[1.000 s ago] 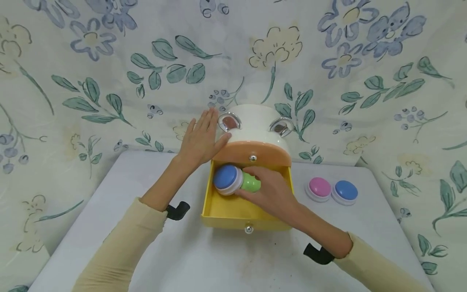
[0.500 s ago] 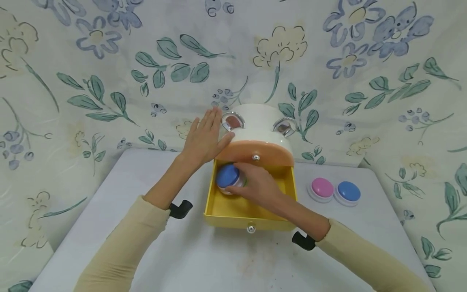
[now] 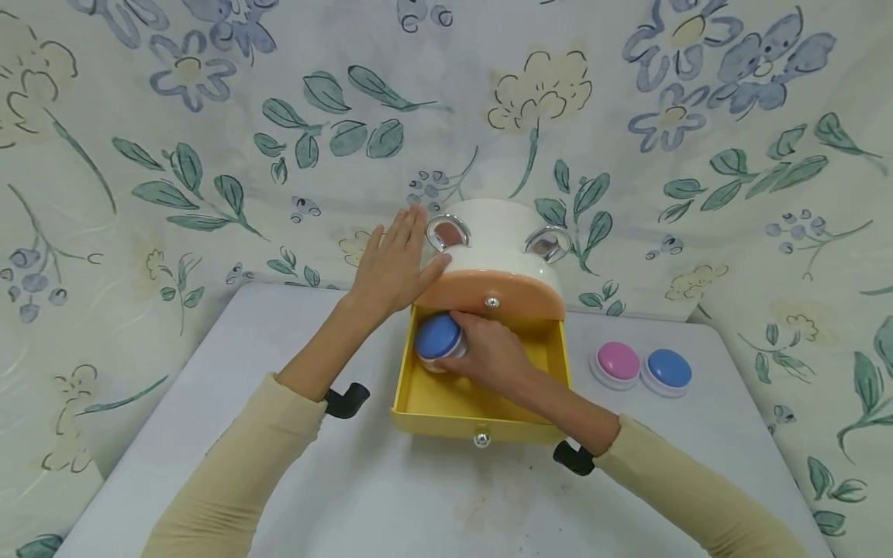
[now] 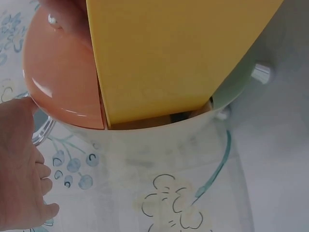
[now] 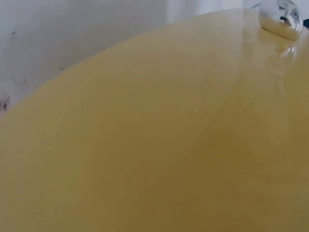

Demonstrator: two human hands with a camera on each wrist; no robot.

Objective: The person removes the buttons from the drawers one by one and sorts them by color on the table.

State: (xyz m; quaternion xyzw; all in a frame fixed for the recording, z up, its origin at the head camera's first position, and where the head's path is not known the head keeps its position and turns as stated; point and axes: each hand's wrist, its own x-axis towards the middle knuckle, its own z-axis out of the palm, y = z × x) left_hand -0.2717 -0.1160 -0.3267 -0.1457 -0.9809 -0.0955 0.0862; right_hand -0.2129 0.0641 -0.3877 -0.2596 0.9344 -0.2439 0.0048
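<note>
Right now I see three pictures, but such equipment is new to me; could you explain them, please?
There is no machine: a person works barehanded. The wide picture comes from a camera on the head; the other two, from wrist cameras, show the yellow drawer close up. The left hand, fingers straight, rests at the side of the white cabinet. The right hand has its grip on a blue-topped round piece inside the drawer. On the table, to the right, lie a pink-topped piece and another blue-topped piece.

l hand [image 4: 19, 166] nr orange panel [image 4: 60, 72]; yellow drawer [image 4: 159, 63] out, r hand [image 4: 71, 17] partly seen @ top.
</note>
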